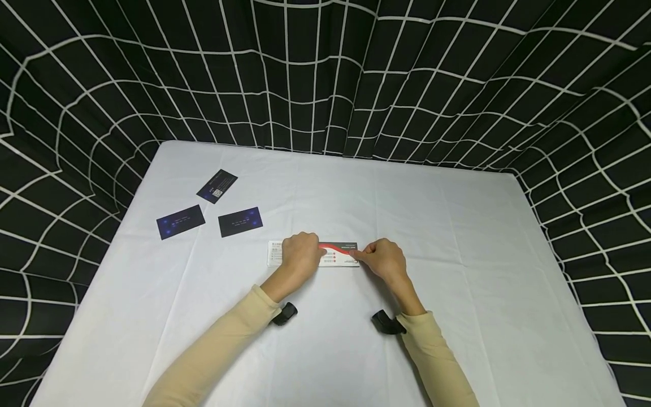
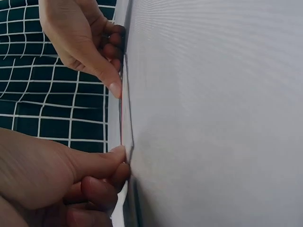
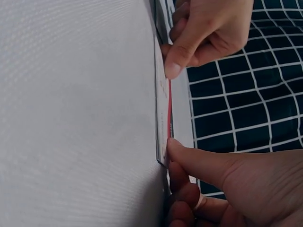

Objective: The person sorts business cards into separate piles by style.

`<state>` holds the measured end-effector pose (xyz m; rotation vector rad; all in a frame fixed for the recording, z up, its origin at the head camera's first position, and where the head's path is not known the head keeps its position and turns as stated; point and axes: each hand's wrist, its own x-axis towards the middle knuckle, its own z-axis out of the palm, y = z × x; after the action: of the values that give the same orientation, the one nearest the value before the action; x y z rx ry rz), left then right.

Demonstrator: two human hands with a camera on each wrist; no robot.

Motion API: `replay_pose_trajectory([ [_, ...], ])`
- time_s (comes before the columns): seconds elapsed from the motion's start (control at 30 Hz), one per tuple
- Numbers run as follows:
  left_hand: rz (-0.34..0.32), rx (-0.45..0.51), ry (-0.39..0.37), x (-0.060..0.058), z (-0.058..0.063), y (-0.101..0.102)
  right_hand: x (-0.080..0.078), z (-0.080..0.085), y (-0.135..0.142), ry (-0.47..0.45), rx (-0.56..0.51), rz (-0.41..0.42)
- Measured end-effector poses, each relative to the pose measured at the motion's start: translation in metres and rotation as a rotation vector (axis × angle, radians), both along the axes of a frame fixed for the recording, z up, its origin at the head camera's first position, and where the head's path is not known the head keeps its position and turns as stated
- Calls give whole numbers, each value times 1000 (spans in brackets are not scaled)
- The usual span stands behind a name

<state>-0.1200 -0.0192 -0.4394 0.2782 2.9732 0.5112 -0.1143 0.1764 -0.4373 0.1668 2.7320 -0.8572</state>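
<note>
A white business card [image 1: 337, 259] with a red wave and a dark grey band lies on the white cloth between my two hands. My left hand [image 1: 301, 253] pinches its left end, thumb on the printed face, the other fingers curled under. At the opposite end my right hand [image 1: 385, 260] grips the right edge, its thumb [image 3: 182, 150] on top and the forefinger bent below. Another white card [image 1: 274, 253] with small print lies to the left, partly hidden by my left hand. The right wrist view shows the red stripe running between both thumbs.
Three dark business cards lie at the back left: one with a QR code [image 1: 217, 186], one with blue glows [image 1: 180, 222] and one nearer my left hand [image 1: 241, 222]. A white cloth [image 1: 447, 226] covers the table. Black grid-patterned curtain [image 1: 315, 73] hangs around it.
</note>
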Motion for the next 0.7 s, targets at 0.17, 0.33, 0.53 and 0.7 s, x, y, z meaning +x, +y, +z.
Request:
replay_pose_trajectory([
  [0.17, 16, 106, 45, 4, -2, -12, 0, 4, -3, -16, -4, 13],
  [0.33, 59, 199, 141, 4, 4, -33, -3, 14, -14, 28, -29, 59],
  [0.53, 113, 221, 199, -3, 10, -67, -13, 19, -39, 129, -86, 182],
  [0.7, 123, 231, 228, -8, 12, -98, -22, 16, -67, 208, -141, 346],
])
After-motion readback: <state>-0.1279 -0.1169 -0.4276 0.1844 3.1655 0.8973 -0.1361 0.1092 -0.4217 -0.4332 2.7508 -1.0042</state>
